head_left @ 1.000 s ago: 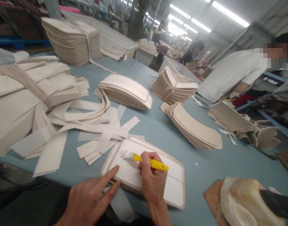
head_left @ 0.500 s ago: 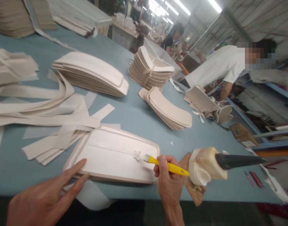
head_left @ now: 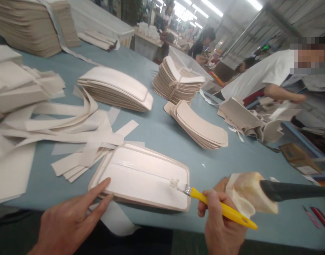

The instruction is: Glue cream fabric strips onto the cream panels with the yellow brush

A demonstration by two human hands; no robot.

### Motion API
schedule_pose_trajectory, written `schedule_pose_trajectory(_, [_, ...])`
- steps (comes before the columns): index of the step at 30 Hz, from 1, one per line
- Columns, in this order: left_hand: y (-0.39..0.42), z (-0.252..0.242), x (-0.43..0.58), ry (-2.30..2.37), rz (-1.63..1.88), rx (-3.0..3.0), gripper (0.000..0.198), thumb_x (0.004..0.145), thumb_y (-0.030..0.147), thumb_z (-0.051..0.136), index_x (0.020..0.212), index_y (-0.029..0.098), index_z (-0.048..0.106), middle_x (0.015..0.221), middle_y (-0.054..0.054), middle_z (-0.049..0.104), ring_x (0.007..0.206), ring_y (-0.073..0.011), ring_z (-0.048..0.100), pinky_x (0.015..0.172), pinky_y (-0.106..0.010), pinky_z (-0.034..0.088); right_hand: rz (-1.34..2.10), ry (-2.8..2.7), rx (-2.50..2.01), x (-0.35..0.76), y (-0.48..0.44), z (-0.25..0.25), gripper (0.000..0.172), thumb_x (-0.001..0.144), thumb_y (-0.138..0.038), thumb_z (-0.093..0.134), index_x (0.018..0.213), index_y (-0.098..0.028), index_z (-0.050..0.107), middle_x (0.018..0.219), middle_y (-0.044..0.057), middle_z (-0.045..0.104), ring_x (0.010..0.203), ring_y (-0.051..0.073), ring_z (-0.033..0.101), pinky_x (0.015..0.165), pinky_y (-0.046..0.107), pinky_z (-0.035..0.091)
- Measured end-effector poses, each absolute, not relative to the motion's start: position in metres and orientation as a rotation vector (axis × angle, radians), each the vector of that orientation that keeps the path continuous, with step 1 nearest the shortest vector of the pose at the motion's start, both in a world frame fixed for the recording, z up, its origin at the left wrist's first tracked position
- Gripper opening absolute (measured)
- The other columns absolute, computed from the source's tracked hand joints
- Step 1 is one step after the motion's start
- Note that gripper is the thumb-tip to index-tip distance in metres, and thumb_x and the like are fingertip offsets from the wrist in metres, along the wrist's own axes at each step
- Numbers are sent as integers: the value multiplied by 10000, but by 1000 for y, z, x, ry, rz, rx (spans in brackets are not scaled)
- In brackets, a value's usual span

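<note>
Slipping, held only at its edge by the spread left hand, the panel could be smeared. The brush is pinched by the right hand.

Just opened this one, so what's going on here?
The person's right hand grips a yellow-handled brush, its whitish bristles over the right part of a white-faced panel. The left hand has fingertips at the panel's near left corner. Behind it on the blue table lies a stack of curved pieces.
</note>
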State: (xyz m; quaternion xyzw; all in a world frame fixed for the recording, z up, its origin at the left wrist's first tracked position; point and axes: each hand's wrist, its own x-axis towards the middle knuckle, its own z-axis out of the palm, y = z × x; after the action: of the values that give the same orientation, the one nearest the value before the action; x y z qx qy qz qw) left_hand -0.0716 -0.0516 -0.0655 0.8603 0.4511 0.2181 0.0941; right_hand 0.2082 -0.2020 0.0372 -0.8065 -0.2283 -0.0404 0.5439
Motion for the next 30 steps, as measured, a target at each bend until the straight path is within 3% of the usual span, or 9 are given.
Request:
schedule_pose_trajectory(3, [-52,-56,-66,1293,676,2720,443,1087,470,469,1374,268,740,811,-13,841,609,-206,775,524,-291,517,99,-555,-1858,176,-169,37,459,956,-628,676,754,-217,660,528,-47,571,464,126,556,492,231,451])
schedule_pose_trajectory(5, [-52,-53,-63,1300,734,2730,487,1105,489,408,1315,245,774,722,-3,814,548,-201,751,486,-300,498,244,-626,-1797,157,-146,31,443,964,-614,669,778,-212,660,549,-43,594,473,124,561,499,230,452])
schedule_pose_trajectory(13, [-51,-44,-57,1303,787,2698,568,1115,530,340,1221,244,820,602,8,760,483,-178,717,444,-285,436,576,-932,-1685,121,-84,9,394,999,-533,613,780,-208,654,574,-41,583,489,113,484,480,233,374])
schedule_pose_trajectory(20, [-51,-49,-58,1282,759,2606,436,1084,471,454,1263,286,805,679,-2,803,553,-185,749,488,-256,469,327,-867,-1930,178,-141,25,436,979,-571,648,727,-215,637,582,-31,590,531,132,533,526,239,426])
schedule_pose_trajectory(26, [-54,-59,-66,1312,690,2650,434,1066,489,487,1356,308,754,730,-16,817,574,-237,752,493,-306,486,14,-678,-2179,238,-214,28,530,906,-689,662,650,-227,624,528,-21,565,483,146,515,489,255,422])
schedule_pose_trajectory(30, [-53,-61,-72,1274,580,2654,437,1063,483,519,1448,353,680,841,-1,847,647,-229,784,524,-296,511,-120,-643,-2256,252,-240,30,586,922,-722,627,602,-232,608,520,-6,563,508,164,514,522,286,416])
